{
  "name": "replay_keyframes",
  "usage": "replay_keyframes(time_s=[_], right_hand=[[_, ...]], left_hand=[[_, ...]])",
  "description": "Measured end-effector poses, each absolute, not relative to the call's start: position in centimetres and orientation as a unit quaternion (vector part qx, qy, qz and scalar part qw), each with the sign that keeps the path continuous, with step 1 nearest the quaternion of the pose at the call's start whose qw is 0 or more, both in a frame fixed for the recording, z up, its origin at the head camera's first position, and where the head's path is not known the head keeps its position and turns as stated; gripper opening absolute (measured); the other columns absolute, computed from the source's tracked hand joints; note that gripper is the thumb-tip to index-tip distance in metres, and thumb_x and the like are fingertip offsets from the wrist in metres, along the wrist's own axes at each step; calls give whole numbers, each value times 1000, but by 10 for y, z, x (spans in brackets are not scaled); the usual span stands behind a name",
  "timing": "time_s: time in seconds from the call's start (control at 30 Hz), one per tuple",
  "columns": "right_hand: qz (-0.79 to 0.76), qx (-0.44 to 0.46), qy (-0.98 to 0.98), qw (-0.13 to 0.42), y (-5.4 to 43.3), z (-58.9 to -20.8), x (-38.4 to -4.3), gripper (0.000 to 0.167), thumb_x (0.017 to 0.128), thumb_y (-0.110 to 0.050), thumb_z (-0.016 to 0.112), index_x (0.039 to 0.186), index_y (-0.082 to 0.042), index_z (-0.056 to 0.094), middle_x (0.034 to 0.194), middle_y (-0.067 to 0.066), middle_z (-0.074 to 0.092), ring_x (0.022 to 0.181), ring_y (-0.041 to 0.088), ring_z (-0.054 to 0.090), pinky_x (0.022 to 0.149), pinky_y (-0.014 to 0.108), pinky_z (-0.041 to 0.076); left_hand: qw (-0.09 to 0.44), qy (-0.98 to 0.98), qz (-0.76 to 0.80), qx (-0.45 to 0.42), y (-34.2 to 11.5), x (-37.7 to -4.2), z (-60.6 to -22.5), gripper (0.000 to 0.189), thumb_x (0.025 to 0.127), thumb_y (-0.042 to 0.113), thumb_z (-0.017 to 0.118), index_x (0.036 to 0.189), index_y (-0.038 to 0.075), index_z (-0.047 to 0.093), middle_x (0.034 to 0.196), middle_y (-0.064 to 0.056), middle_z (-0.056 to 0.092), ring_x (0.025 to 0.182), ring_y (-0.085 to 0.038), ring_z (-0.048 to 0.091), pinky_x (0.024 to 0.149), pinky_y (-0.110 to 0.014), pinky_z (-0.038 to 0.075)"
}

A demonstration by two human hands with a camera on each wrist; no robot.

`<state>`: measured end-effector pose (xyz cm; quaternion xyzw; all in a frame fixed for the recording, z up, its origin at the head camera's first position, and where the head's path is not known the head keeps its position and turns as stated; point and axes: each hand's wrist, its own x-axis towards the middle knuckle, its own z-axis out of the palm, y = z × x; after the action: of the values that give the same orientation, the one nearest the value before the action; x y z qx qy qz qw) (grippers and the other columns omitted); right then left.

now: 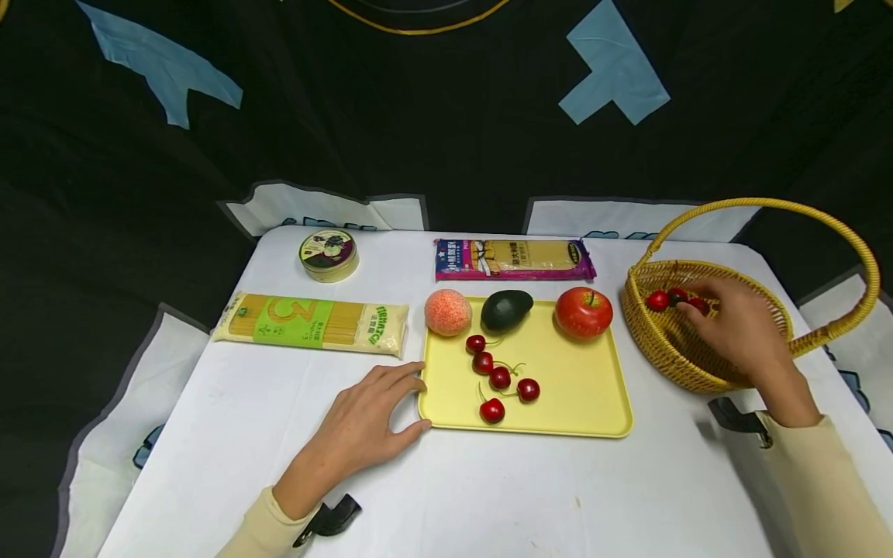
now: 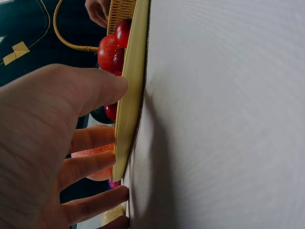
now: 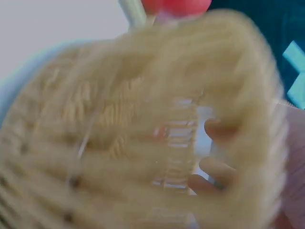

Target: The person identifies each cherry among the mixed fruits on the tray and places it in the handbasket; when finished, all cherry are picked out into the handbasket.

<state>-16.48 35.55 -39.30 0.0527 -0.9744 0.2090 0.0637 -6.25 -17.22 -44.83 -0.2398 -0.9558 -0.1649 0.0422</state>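
My left hand [image 1: 370, 418] rests on the white table with its fingers spread, thumb and fingertips at the left edge of a yellow tray [image 1: 579, 411]. In the left wrist view the thumb [image 2: 102, 88] lies against the tray's rim. Several stemmed cherries [image 1: 499, 378] lie on the tray, with a peach [image 1: 447, 312], an avocado [image 1: 507, 311] and a red apple [image 1: 584, 313] along its far side. My right hand [image 1: 746, 325] reaches down into a wicker basket [image 1: 652, 349]. Its thumb and forefinger are right at dark red cherries [image 1: 657, 301] inside; whether they pinch one I cannot tell.
The basket's tall handle [image 1: 767, 203] arches up beside the right arm. A pack of spaghetti [image 1: 314, 322] lies left of the tray, a round tin [image 1: 329, 255] behind it. A purple-edged pasta pack [image 1: 515, 260] lies at the back. Black cloth hangs beyond the table.
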Motion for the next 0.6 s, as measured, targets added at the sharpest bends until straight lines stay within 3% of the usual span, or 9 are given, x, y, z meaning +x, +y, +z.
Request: replay_keyframes(time_s=[0.13, 0.23, 0.43, 0.6], right_hand=[[212, 76, -968, 107, 337, -387, -158, 40, 98, -12, 78, 132, 4, 68, 127, 31, 68, 100, 46, 62, 80, 60, 50], [219, 86, -964, 122, 325, -384, -153, 38, 97, -12, 79, 130, 2, 69, 126, 28, 69, 100, 43, 62, 79, 56, 49], [265, 86, -955, 106, 301, -382, -145, 34, 100, -13, 76, 130, 2, 69, 126, 26, 69, 111, 46, 65, 93, 66, 54], [281, 104, -949, 98, 283, -383, -141, 37, 100, -14, 77, 133, 1, 69, 128, 26, 70, 112, 46, 69, 95, 68, 55]], left_hand=[[41, -956, -166, -239, -172, -62, -448, 45, 90, 50, 83, 124, 23, 74, 155, 2, 61, 134, -20, 61, 93, -45, 61], [41, -956, -167, -240, -172, -62, -448, 45, 89, 50, 84, 124, 23, 74, 155, 2, 61, 134, -20, 61, 93, -45, 61], [41, -956, -166, -240, -172, -63, -449, 45, 89, 51, 84, 124, 23, 74, 155, 3, 61, 134, -20, 61, 93, -44, 61], [42, -956, -166, -238, -172, -62, -449, 45, 89, 51, 84, 123, 24, 74, 155, 3, 61, 133, -20, 61, 92, -44, 62]])
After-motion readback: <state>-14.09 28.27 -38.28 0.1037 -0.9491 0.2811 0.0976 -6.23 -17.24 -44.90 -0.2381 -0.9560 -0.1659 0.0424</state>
